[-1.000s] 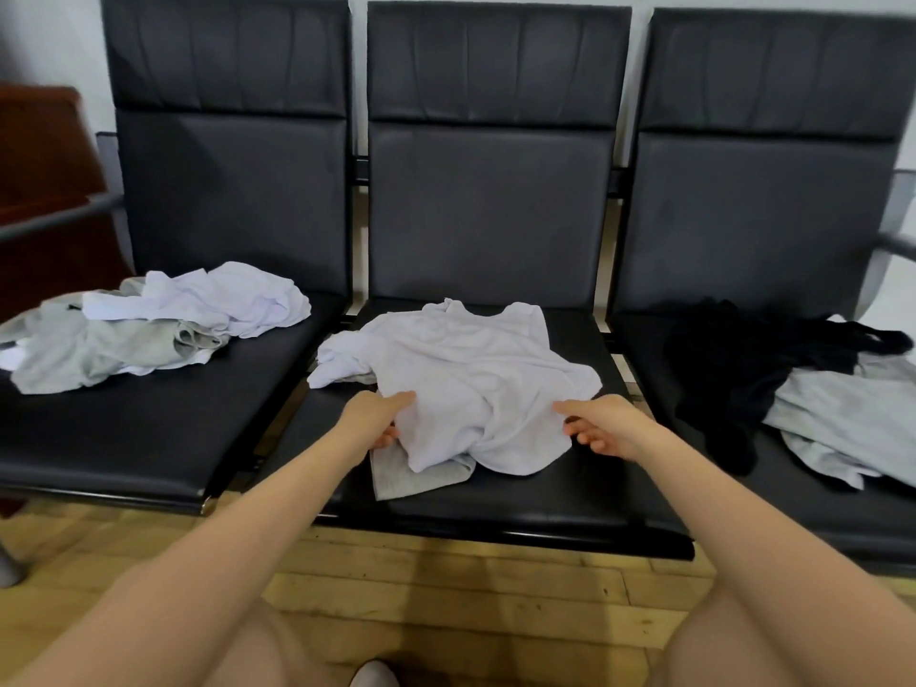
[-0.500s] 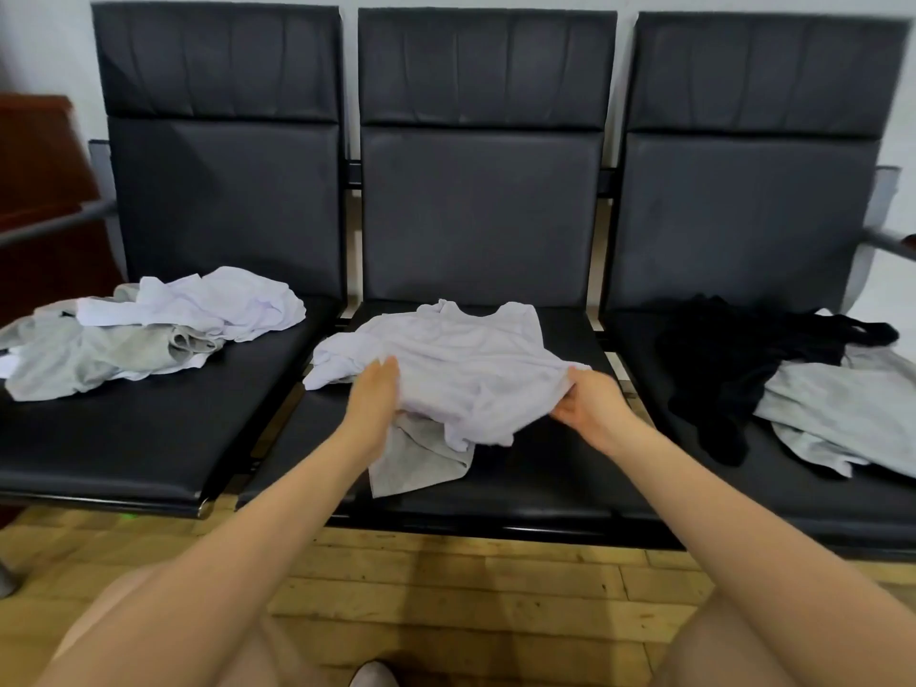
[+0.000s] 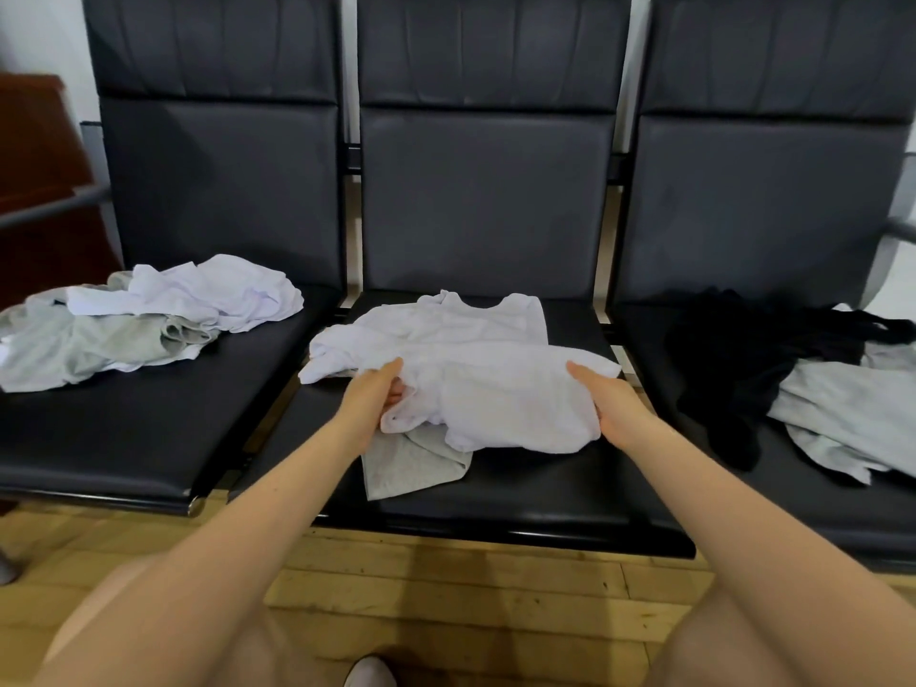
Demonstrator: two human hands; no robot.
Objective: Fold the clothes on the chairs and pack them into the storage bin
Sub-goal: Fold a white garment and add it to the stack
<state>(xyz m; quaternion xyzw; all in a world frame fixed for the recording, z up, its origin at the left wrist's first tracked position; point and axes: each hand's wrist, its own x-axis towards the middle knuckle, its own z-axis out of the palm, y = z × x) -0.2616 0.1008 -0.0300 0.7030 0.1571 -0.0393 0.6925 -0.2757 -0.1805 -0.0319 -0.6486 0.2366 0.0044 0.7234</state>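
One head-worn camera looks forward and down, close over the front edge of the middle seat [image 3: 520,488] in a row of three chairs, backrests facing it.

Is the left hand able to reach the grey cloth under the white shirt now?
Probably yes: the grey cloth lies uncovered just below the left hand, though that hand grips the white shirt.

white wall [image 3: 39,37], wooden floor [image 3: 446,587].

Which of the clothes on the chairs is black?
The black garment on the right-hand chair, lying partly over a grey piece; all the other clothes are white or grey.
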